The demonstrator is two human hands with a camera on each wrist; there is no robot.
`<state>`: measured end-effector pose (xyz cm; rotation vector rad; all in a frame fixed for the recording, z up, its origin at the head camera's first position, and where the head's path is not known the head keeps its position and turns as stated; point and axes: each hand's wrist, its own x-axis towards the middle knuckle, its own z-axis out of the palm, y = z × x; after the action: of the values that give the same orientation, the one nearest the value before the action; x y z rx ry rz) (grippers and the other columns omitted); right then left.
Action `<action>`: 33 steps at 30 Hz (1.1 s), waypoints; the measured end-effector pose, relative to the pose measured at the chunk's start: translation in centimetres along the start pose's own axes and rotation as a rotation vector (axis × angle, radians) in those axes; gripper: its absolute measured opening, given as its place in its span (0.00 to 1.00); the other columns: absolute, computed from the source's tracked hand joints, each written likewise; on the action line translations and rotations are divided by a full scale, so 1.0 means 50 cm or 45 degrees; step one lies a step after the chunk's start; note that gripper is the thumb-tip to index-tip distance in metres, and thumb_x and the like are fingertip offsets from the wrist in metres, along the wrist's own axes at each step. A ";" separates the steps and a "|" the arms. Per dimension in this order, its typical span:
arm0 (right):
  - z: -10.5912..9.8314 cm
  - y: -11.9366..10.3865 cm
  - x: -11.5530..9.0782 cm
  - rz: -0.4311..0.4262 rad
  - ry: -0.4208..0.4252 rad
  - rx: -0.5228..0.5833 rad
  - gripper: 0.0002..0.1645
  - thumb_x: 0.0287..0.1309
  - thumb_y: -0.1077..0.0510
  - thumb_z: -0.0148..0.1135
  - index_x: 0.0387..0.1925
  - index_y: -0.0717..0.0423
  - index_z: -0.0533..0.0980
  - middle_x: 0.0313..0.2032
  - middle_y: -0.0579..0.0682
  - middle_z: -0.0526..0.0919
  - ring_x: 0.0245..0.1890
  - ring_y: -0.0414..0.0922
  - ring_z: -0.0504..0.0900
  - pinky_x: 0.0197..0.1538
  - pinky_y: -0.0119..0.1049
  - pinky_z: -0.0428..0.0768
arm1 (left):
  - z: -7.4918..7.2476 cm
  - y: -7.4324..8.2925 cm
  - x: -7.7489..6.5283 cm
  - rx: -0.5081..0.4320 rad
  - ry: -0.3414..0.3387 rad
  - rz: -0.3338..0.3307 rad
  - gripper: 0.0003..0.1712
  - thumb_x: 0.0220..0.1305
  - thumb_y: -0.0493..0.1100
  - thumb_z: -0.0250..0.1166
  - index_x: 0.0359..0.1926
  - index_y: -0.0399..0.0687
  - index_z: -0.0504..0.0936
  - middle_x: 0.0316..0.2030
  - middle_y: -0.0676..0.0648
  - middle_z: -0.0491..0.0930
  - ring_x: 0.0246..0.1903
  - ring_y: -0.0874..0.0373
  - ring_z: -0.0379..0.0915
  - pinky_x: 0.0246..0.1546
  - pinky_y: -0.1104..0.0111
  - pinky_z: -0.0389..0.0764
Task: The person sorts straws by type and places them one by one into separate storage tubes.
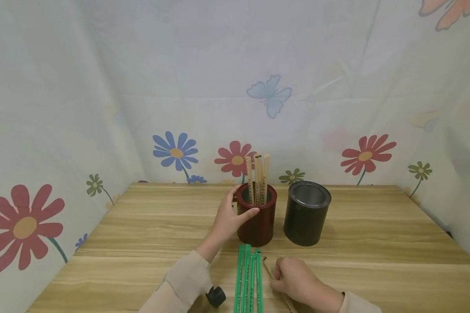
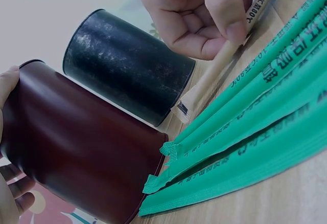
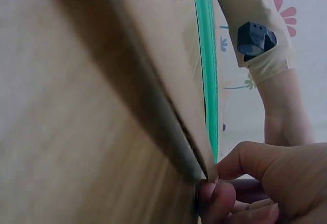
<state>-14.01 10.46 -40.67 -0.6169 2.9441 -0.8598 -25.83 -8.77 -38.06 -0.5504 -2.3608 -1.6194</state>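
Observation:
My left hand (image 1: pixel 228 216) grips a dark red cylindrical canister (image 1: pixel 257 227), thumb over the front rim and fingers round the left side. Several straws in tan printed wrappers (image 1: pixel 265 174) stand upright inside it. My right hand (image 1: pixel 299 280) pinches one tan-wrapped straw (image 2: pixel 208 81) between thumb and forefinger, low over the table and slanting toward me. Left of that straw, several straws in green wrappers (image 1: pixel 244 278) lie side by side in front of the red canister. In the right wrist view the pinched straw (image 3: pixel 158 55) appears close up and blurred.
A black canister (image 1: pixel 305 222) stands to the right of the red one, its open top showing a grey interior. The wood-grain table (image 1: pixel 376 243) meets a flowered cloth backdrop (image 1: pixel 203 87) at the back and sides. A black wrist camera (image 1: pixel 216 297) sits on my left sleeve.

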 end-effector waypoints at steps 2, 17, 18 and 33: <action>-0.002 0.002 -0.001 -0.012 0.025 0.006 0.09 0.39 0.61 0.64 0.16 0.51 0.71 0.16 0.40 0.71 0.18 0.33 0.64 0.22 0.27 0.66 | 0.000 0.000 0.000 0.002 0.002 0.001 0.50 0.50 0.61 0.72 0.70 0.53 0.60 0.67 0.46 0.66 0.62 0.47 0.64 0.61 0.46 0.68; -0.053 -0.003 0.002 -0.018 0.007 0.070 0.05 0.43 0.62 0.62 0.20 0.52 0.74 0.14 0.39 0.72 0.15 0.31 0.65 0.21 0.27 0.66 | 0.000 0.002 -0.001 0.022 0.002 0.006 0.51 0.50 0.61 0.72 0.71 0.53 0.60 0.67 0.46 0.66 0.63 0.49 0.64 0.61 0.49 0.68; -0.059 -0.005 0.004 -0.025 0.010 0.070 0.04 0.44 0.62 0.62 0.20 0.53 0.74 0.14 0.39 0.72 0.15 0.31 0.65 0.21 0.26 0.67 | 0.000 0.003 -0.001 0.022 0.003 0.005 0.51 0.50 0.61 0.72 0.70 0.53 0.60 0.67 0.46 0.66 0.63 0.49 0.64 0.61 0.49 0.68; -0.169 -0.035 0.027 -0.062 0.128 0.061 0.01 0.50 0.63 0.61 0.26 0.55 0.76 0.18 0.42 0.76 0.13 0.32 0.70 0.20 0.27 0.71 | -0.001 0.005 0.000 0.015 -0.005 0.017 0.51 0.50 0.61 0.73 0.70 0.51 0.60 0.67 0.45 0.65 0.64 0.47 0.63 0.61 0.46 0.68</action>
<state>-15.66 12.96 -32.47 -0.6649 2.9978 -0.9915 -25.73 -8.74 -37.82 -0.5665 -2.3630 -1.5994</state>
